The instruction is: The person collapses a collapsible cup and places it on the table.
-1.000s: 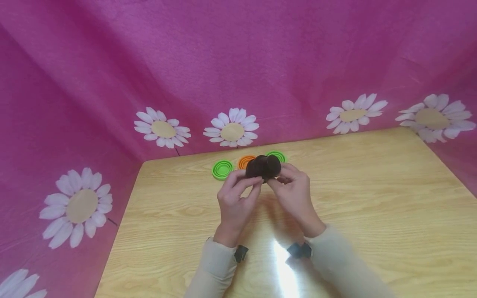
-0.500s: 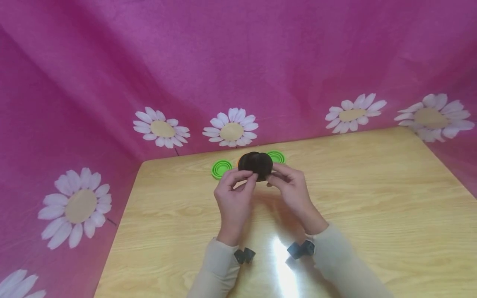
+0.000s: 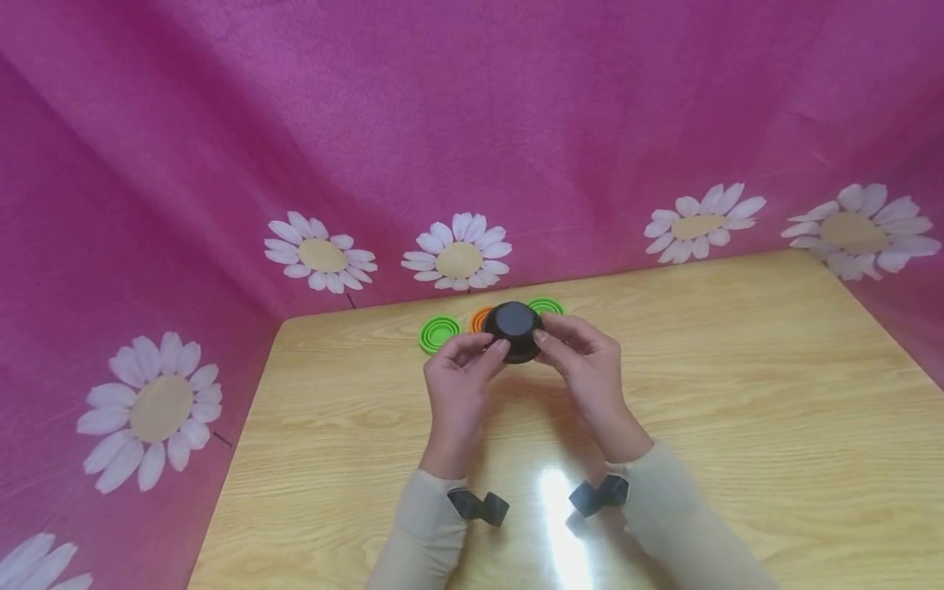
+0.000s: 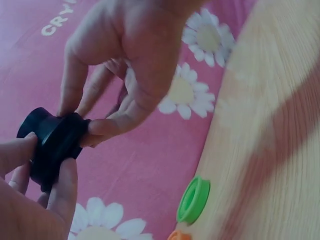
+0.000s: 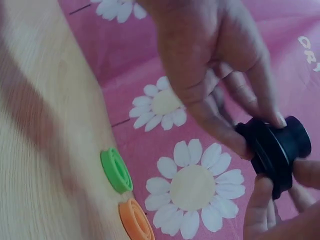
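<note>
A black collapsible cup [image 3: 514, 319], round and stepped, is held above the table between both hands. Its narrower flat end faces the head camera. In the head view my left hand [image 3: 457, 401] pinches its left edge, with the thumb on the near side. On the opposite edge, my right hand [image 3: 593, 385] pinches the rim with thumb and fingers. Both wrist views show the cup [image 4: 55, 145] from the side, with a wide ridged rim and a narrower section. Fingers cover parts of its rim.
Behind the hands, along the table's back edge, lie a green ringed collapsed cup [image 3: 440, 335], an orange one [image 3: 479, 318] and another green one [image 3: 547, 306]. The orange one is partly hidden. A pink flowered cloth [image 3: 575, 123] hangs behind the wooden table [image 3: 737, 393].
The black cup has been turned in the hands from a sideways tilt, so its flat end now faces the head camera. Both hands have shifted their finger positions on the rim.
</note>
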Demonstrator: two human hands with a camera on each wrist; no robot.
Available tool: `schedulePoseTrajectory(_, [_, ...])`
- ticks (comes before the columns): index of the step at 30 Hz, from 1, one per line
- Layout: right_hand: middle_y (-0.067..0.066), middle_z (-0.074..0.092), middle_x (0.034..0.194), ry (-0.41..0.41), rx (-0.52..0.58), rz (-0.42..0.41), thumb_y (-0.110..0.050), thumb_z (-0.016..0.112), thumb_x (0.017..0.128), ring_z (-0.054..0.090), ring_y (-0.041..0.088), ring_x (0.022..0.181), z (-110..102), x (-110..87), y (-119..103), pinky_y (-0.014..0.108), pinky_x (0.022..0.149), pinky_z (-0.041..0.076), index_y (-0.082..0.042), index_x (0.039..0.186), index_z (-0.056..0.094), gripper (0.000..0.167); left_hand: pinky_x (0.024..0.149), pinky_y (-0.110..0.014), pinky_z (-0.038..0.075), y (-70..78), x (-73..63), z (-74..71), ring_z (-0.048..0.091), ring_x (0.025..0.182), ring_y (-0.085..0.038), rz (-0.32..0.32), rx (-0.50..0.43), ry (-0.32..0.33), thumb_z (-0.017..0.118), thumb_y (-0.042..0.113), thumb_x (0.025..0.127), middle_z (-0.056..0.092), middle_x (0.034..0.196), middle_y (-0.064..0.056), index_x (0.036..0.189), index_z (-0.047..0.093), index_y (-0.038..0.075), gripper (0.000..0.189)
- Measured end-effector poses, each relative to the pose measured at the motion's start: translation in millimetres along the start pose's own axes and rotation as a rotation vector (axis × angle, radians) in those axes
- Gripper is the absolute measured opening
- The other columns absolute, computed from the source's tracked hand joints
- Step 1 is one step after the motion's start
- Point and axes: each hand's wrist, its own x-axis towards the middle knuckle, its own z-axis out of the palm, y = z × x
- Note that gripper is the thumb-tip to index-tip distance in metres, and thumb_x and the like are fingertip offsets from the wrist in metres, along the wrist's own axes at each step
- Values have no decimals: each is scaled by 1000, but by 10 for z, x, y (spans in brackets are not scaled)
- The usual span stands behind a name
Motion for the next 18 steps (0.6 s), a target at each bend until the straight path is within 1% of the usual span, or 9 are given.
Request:
schedulePoseTrajectory(3, [6, 74, 99, -38, 151, 118, 4, 65, 94, 70, 14, 79, -12, 16, -43, 24, 70, 61, 1, 135, 59, 41, 84, -42, 60, 3, 13, 6, 71, 94, -28, -38, -100, 9, 79, -4, 84, 69, 101, -18, 98, 72, -1, 16])
schedulePoseTrajectory(5, [8, 73, 103, -80, 238, 195, 3, 62, 97, 70, 14, 77, -32, 31, -75, 21, 68, 59, 0, 142, 51, 46, 85, -43, 59, 16, 11, 13, 70, 95, -28, -52, -152, 0, 78, -7, 84, 68, 102, -18, 98, 73, 0, 17])
schedulePoseTrajectory(7, [10, 72, 108, -116, 265, 239, 2, 60, 98, 71, 14, 79, -55, 45, -102, 20, 70, 59, -1, 146, 47, 50, 85, -43, 59, 32, 4, 19, 70, 95, -28, -67, -189, -11, 77, -8, 84, 69, 104, -19, 98, 74, 1, 17])
schedulePoseTrajectory(9, [10, 72, 107, -125, 253, 248, 3, 61, 97, 70, 14, 79, -76, 51, -112, 20, 69, 59, -2, 146, 47, 51, 84, -43, 60, 46, -1, 26, 70, 94, -27, -79, -207, -16, 76, -9, 83, 69, 104, -19, 98, 74, 1, 19])
schedulePoseTrajectory(11, [8, 73, 100, -113, 191, 220, 5, 64, 95, 69, 14, 78, -84, 52, -112, 20, 67, 58, -4, 143, 52, 50, 84, -42, 60, 46, -6, 26, 70, 94, -27, -83, -188, -14, 77, -9, 82, 69, 104, -19, 99, 74, 1, 20])
schedulePoseTrajectory(13, [6, 72, 89, -89, 106, 165, 9, 65, 91, 66, 12, 74, -75, 49, -104, 19, 63, 56, -4, 138, 56, 50, 85, -41, 60, 36, -13, 26, 70, 96, -28, -74, -150, -12, 78, -9, 81, 70, 106, -19, 100, 74, 0, 21])
schedulePoseTrajectory(15, [4, 69, 79, -64, 19, 86, 12, 66, 87, 63, 11, 69, -55, 46, -94, 19, 59, 54, 0, 132, 58, 47, 87, -41, 59, 25, -24, 32, 70, 98, -30, -54, -110, -11, 79, -8, 81, 70, 107, -18, 102, 74, 0, 23])
schedulePoseTrajectory(18, [5, 68, 74, -37, -71, -32, 18, 64, 83, 62, 10, 62, -20, 36, -80, 21, 53, 52, 6, 123, 58, 42, 89, -42, 58, 6, -39, 58, 70, 100, -32, -1, -83, -11, 80, -9, 79, 71, 107, -19, 104, 72, -3, 27])
